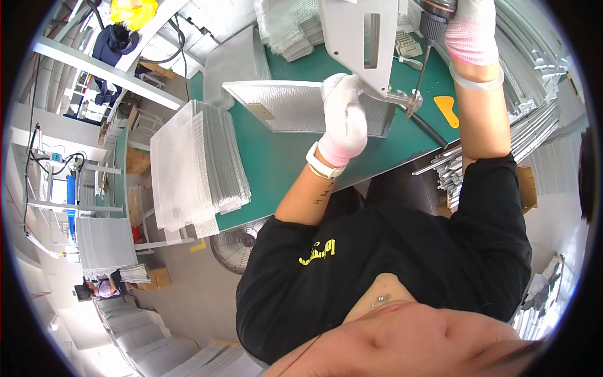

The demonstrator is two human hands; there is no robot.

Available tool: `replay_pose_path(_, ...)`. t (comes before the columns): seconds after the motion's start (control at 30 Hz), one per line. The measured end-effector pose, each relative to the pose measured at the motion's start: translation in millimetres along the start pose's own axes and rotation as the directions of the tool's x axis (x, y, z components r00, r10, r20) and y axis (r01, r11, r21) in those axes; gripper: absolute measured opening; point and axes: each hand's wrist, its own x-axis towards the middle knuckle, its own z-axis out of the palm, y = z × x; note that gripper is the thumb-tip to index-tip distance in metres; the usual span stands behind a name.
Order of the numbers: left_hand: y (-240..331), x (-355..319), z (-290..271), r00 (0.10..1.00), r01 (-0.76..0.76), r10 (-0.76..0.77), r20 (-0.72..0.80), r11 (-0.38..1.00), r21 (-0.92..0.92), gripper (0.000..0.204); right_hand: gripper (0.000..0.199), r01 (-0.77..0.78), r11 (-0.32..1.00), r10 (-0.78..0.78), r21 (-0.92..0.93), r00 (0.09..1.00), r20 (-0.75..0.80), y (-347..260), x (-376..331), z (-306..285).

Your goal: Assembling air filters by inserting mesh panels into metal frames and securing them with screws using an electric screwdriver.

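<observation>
My left hand [344,116], in a white glove with a pink cuff, is closed at the lower edge of a white slotted housing [347,41]. Its fingertips are partly hidden. Under this hand stands a tilted white-edged panel with a silvery textured face [295,103]. My right hand [471,28], gloved too, grips a power screwdriver [433,25] at the top right. The driver's long bit runs down to a small metal bracket [411,102] at the housing's lower corner. Beside that bracket lies a black-handled tool [430,132].
Stacks of mesh sheets [195,166] stand at the left of the green table [270,163]. A yellow scraper [446,111] lies right of the bracket. Metal strips [452,173] are bundled at the right edge. On the floor is a fan [242,245]; another person [107,288] is far left.
</observation>
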Motion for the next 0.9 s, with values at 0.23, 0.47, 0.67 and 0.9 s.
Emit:
replay_pose_path(0.23, 22.7, 5.2, -5.2, 0.901, 0.35, -0.429, 0.059, 0.641, -0.683, 0.041, 0.029, -0.106, 0.957, -0.046, 0.27, 0.863, 0.504, 64.0, -25.8, -51.2)
replay_pose_path(0.47, 35.6, 14.7, -14.3, 0.873, 0.424, -0.478, 0.097, 0.645, -0.635, 0.036, 0.027, -0.133, 0.987, 0.134, -0.093, 0.991, 0.0, 43.6, -54.3, -36.9)
replay_pose_path(0.67, 35.1, 8.8, -17.1, 0.882, 0.407, -0.465, 0.071, 0.679, -0.611, 0.035, 0.029, -0.114, 0.957, 0.042, 0.266, 0.964, 0.264, 78.0, -66.5, -47.4)
replay_pose_path(0.9, 41.8, 12.4, -17.2, 0.893, 0.384, -0.443, 0.076, 0.665, -0.64, 0.029, 0.028, -0.113, 0.974, 0.113, -0.197, 0.994, -0.01, 38.1, -56.5, -50.1)
